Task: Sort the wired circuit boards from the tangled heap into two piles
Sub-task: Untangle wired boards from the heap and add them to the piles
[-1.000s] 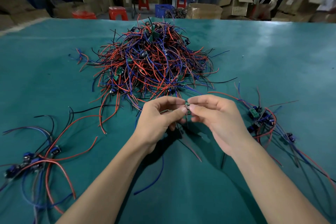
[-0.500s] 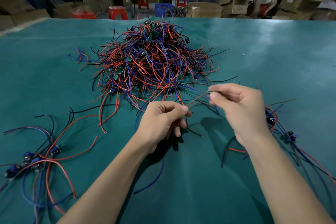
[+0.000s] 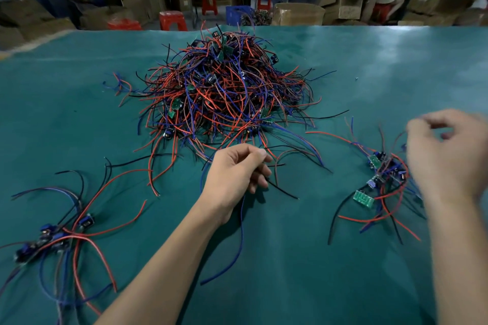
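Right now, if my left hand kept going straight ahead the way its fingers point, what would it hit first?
Probably the loose wires fringing the tangled heap, just beyond the left hand, which already holds wires. Height above the table is unclear.

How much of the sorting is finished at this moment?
Little is done: a small left pile and a small right pile lie on the mat. The left hand holds wires; the blurred right hand hovers over the right pile. The large tangled heap remains.

Head-worn view, forward and downward
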Motion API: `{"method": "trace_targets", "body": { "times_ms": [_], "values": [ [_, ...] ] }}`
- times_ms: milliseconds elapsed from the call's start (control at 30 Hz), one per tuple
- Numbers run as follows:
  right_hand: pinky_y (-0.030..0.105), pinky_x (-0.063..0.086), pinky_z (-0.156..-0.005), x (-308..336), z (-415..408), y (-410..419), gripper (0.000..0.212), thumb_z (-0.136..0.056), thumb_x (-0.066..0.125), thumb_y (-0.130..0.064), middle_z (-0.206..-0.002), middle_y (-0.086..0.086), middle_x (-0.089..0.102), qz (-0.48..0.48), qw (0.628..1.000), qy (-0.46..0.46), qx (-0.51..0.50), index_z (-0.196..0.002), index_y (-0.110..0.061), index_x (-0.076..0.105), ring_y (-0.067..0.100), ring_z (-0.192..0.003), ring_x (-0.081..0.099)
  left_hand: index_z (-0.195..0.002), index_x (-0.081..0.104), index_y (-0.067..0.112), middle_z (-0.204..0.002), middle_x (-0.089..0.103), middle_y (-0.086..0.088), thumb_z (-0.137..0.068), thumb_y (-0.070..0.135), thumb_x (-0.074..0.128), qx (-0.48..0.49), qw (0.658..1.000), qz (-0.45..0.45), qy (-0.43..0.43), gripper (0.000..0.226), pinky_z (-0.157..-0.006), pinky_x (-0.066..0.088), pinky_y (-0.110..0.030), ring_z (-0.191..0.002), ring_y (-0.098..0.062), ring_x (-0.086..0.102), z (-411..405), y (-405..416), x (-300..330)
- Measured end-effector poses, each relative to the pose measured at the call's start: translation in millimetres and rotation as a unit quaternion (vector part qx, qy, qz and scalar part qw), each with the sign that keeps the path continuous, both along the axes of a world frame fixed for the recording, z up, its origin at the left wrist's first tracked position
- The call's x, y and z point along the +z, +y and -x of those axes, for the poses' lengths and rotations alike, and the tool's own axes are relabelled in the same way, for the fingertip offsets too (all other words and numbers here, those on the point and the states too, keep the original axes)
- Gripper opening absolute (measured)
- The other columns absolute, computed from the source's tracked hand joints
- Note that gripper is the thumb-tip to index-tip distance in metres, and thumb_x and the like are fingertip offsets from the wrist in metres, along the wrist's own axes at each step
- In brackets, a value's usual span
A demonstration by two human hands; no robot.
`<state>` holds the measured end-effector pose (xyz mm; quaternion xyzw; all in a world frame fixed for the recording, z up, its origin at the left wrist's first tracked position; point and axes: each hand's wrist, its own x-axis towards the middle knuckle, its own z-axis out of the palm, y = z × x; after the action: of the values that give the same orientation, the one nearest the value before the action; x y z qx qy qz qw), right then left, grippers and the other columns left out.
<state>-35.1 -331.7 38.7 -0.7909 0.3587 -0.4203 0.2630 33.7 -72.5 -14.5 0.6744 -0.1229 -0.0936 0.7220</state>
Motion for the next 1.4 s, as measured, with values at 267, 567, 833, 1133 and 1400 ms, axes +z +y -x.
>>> {"method": "trace_targets", "body": {
  "times_ms": [267,567,833,1133,1400],
  "values": [
    [0.023,0.05,-0.087,-12,-39,94,0.025,-0.083,0.066,-0.01,-0.092,-0.017,0.073,0.058,0.903,0.194,0.379,-0.096,-0.028,0.077,0.007,-0.088,0.067,-0.089,0.065,-0.003,-0.064,0.064,-0.006,-0.099,0.007,0.052,0.009,1.0,0.005,0.007,0.019,-0.042,0.038,-0.018,-0.049,-0.013,0.057,0,-1,1],
    [0.043,0.053,-0.097,-18,-128,110,0.027,-0.095,0.07,-0.027,-0.115,0.008,0.073,0.094,0.893,0.258,0.356,-0.121,-0.02,0.07,0.033,-0.113,0.063,-0.101,0.061,-0.002,-0.063,0.064,-0.006,-0.102,0.006,0.046,0.016,0.999,0.028,0.021,0.016,-0.041,0.039,-0.02,-0.048,-0.015,0.058,0,-2,4],
    [0.032,0.053,-0.071,13,-106,78,0.019,-0.077,0.085,-0.011,-0.069,-0.004,0.069,-0.149,0.918,0.1,0.354,-0.092,-0.021,0.077,0.015,-0.06,0.061,-0.104,0.058,0.001,-0.067,0.064,-0.01,-0.102,0.005,0.046,0.009,0.999,0.033,0.03,0.012,-0.043,0.041,-0.021,-0.05,-0.016,0.059,1,-3,6],
    [0.025,0.046,-0.047,5,-22,79,0.019,-0.088,0.069,0.006,-0.059,0.0,0.061,-0.468,0.788,-0.222,0.333,-0.086,-0.013,0.067,0.013,-0.05,0.052,-0.112,0.066,0.013,-0.078,0.071,-0.003,-0.098,0.016,0.058,-0.024,0.999,0.025,0.001,0.016,-0.044,0.036,-0.022,-0.057,-0.016,0.06,2,2,5],
    [0.019,0.049,-0.062,-34,-16,129,0.03,-0.075,0.081,-0.004,-0.068,-0.01,0.065,-0.078,0.893,-0.048,0.44,-0.093,-0.026,0.072,0.005,-0.057,0.057,-0.099,0.075,0.012,-0.082,0.066,-0.003,-0.089,0.034,0.066,-0.088,0.993,0.079,0.013,0.026,-0.055,0.042,-0.021,-0.067,-0.009,0.055,1,6,3]
  ]
}}
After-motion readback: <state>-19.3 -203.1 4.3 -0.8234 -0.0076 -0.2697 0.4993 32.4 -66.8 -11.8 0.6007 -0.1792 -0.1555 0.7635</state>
